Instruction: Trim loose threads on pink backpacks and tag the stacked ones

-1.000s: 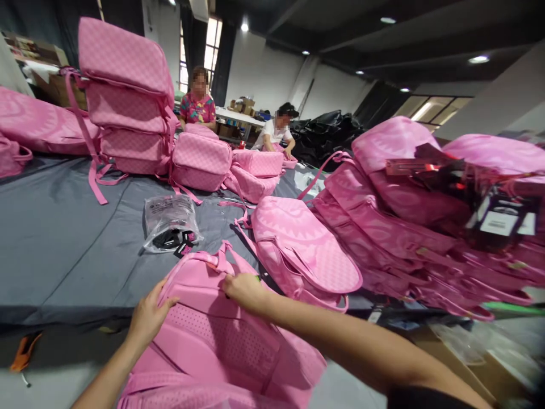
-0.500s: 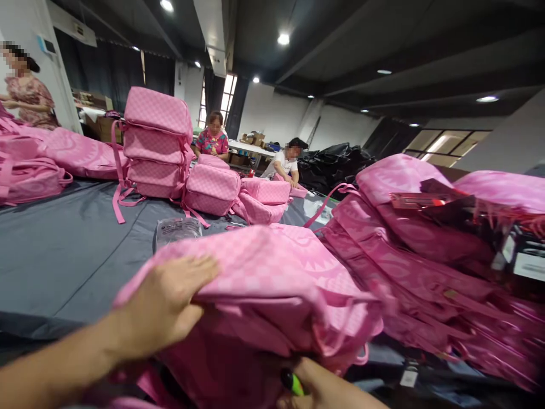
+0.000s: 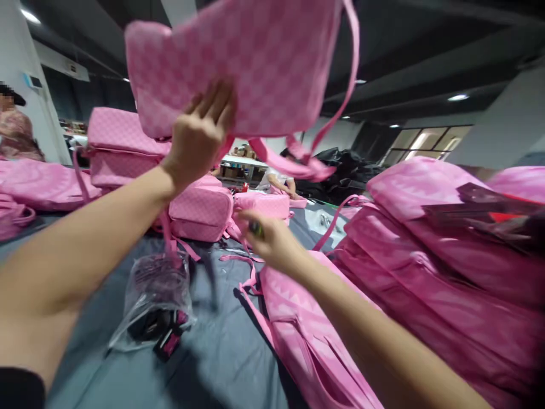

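Pink checkered backpack (image 3: 264,74) aloft above the clear plastic bag (image 3: 155,281), left hand (image 3: 202,133) flat against its side, impossible to tell whether gripping, right hand (image 3: 270,241) beyond that bag's right edge, curled around a blurred dark-and-green object (image 3: 256,228), patterned backpack (image 3: 293,301) lying to the bag's right

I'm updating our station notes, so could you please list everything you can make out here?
Lifted bag: one, checkered pink, above table
Patterned backpack: one, pink, front table
Backpack pile: several, pink, right
Checkered bags: several, pink, farther back
Patterned bags: several, pink, far left
Clear plastic bag: one, dark contents, table
Table cover: one, grey, beneath
Black heap: one, background
Ceiling lights: several, white, overhead
Co-workers: at least two, partly visible, background
Left hand: one, bare, against lifted bag
Right hand: one, bare, centre, blurred
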`<state>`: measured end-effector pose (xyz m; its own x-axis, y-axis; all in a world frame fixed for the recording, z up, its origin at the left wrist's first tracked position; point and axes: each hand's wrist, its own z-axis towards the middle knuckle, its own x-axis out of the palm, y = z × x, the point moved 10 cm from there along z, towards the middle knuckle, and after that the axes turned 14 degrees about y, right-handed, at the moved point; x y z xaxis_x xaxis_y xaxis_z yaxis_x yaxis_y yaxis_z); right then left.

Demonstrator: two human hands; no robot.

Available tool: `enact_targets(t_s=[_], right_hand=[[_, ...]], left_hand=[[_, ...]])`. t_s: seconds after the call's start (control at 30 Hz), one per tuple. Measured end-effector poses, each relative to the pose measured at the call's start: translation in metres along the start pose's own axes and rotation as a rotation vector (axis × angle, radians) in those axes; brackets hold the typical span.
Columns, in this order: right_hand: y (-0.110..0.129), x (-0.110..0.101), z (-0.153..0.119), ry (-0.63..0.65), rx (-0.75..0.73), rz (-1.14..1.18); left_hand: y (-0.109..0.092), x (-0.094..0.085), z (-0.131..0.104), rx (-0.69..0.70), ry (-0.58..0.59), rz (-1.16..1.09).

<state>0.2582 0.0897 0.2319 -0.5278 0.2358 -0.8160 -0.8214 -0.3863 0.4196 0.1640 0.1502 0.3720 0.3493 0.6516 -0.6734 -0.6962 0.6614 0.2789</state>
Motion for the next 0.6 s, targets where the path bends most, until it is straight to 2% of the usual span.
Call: enact_targets(t_s=[0.07, 0.13, 0.17, 0.2, 0.23, 0.27, 0.3, 0.37, 0.4, 0.47, 0.53, 0.6], right_hand=[[-0.031, 0.047, -0.051, 0.245, 0.074, -0.108], [-0.076, 0.076, -0.120, 0.414, 0.260, -0.126], [-0.097, 0.078, -0.155, 0.410, 0.361, -0.128], [-0.119, 0.076, -0.189, 0.395, 0.479, -0.134], [-0.139, 0.070, -0.221, 0.369, 0.603, -0.158], [-0.157, 0.060, -0.252, 0.338, 0.720, -0.201], [-0.172, 0.047, -0.280, 0.299, 0.829, -0.263], [-0.197, 0.010, -0.327, 0.185, 1.018, -0.426], [-0.206, -0.014, -0.350, 0.093, 1.124, -0.514], [-0.223, -0.057, -0.401, -0.090, 1.384, -0.575], [-0.239, -0.076, -0.458, -0.250, 1.653, -0.393], [-0.247, -0.074, -0.495, -0.324, 1.753, -0.203]], left_hand=[[0.015, 0.085, 0.023, -0.008, 0.033, -0.062], [0.031, 0.177, 0.031, -0.059, 0.125, -0.160], [0.039, 0.224, 0.028, -0.117, 0.199, -0.204], [0.042, 0.263, 0.022, -0.145, 0.243, -0.240], [0.042, 0.295, 0.014, -0.155, 0.273, -0.270], [0.042, 0.320, 0.006, -0.160, 0.299, -0.292], [0.043, 0.337, 0.000, -0.160, 0.310, -0.297], [0.043, 0.348, -0.009, -0.142, 0.308, -0.259], [0.043, 0.344, -0.012, -0.134, 0.297, -0.228], [0.037, 0.325, -0.023, -0.118, 0.250, -0.185], [0.016, 0.302, -0.046, -0.072, 0.209, -0.201], [-0.028, 0.289, -0.084, 0.029, 0.239, -0.306]])
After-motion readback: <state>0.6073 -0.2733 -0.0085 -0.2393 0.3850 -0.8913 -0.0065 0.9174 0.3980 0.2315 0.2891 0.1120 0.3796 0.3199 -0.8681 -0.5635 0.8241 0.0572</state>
